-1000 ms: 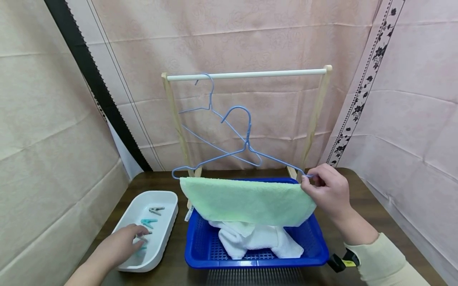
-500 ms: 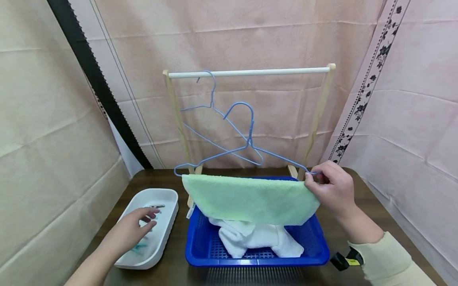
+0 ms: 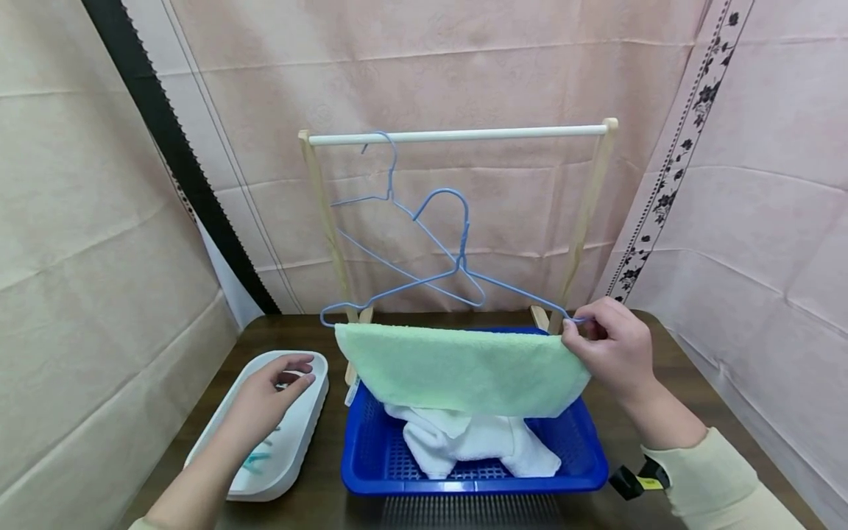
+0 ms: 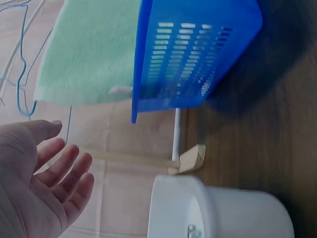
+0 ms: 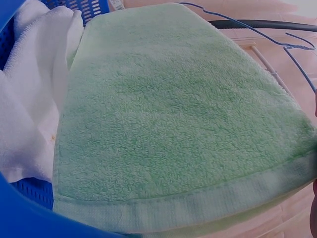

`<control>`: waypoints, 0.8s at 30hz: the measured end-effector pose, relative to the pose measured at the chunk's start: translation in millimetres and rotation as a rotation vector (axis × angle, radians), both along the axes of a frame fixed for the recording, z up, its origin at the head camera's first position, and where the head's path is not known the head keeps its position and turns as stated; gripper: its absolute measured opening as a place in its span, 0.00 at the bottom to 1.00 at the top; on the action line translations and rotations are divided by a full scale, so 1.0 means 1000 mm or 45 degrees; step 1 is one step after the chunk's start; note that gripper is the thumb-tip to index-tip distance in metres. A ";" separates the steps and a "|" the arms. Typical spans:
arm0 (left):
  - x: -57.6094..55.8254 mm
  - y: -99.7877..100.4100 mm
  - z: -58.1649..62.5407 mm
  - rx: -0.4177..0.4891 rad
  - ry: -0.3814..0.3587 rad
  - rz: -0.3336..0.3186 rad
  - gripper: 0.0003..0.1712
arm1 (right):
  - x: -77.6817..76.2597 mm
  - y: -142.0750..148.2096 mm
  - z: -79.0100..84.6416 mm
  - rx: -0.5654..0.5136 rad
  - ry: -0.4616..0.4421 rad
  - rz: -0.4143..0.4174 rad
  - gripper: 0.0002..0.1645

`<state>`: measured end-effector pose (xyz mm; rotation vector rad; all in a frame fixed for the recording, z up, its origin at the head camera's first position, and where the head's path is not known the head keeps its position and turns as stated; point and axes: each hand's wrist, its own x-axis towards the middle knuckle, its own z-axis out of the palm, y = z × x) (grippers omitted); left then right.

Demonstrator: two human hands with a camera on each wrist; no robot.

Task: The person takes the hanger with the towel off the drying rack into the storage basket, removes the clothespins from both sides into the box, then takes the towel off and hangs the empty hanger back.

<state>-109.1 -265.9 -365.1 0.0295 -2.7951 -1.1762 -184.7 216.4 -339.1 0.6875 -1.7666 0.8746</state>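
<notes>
My right hand [image 3: 612, 346] pinches the right end of a blue wire clothes hanger [image 3: 497, 282], at the corner of the green towel [image 3: 457, 372]. That towel is draped over the hanger's lower bar and hangs over the blue basket. Pale green terry cloth [image 5: 173, 109] fills the right wrist view, with only a sliver of fingers at its edge. Above the white tray [image 3: 314, 412] is my left hand [image 3: 265, 397]. Its fingers are loosely bent, thumb apart from them, and nothing shows between them in the left wrist view. Teal clothespins [image 3: 255, 460] lie in the tray, partly hidden by the left arm.
A white towel [image 3: 477, 445] lies crumpled in the blue basket [image 3: 477, 486]. Behind stands a wooden rack with a white bar [image 3: 490, 135], where a second blue hanger [image 3: 392, 173] hangs at the left. Cloth curtains [image 3: 503, 81] surround the brown table [image 3: 324, 471].
My left hand has risen from the clothespins and moved right and away, toward the tray's far end. The right hand, hanger and green towel have hardly moved.
</notes>
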 end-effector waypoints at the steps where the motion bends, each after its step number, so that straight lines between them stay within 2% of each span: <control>1: -0.001 0.002 0.001 0.015 0.003 0.009 0.24 | 0.000 0.000 0.000 -0.003 -0.001 -0.001 0.03; 12: -0.011 0.023 0.006 0.175 0.075 0.067 0.30 | 0.000 0.002 0.000 0.001 -0.008 -0.017 0.03; 17: -0.015 0.034 0.011 0.247 0.141 0.076 0.28 | 0.000 0.004 0.001 0.002 -0.011 -0.022 0.03; 24: -0.019 0.047 0.011 0.291 0.152 0.089 0.27 | 0.000 0.005 0.000 0.001 -0.005 -0.001 0.03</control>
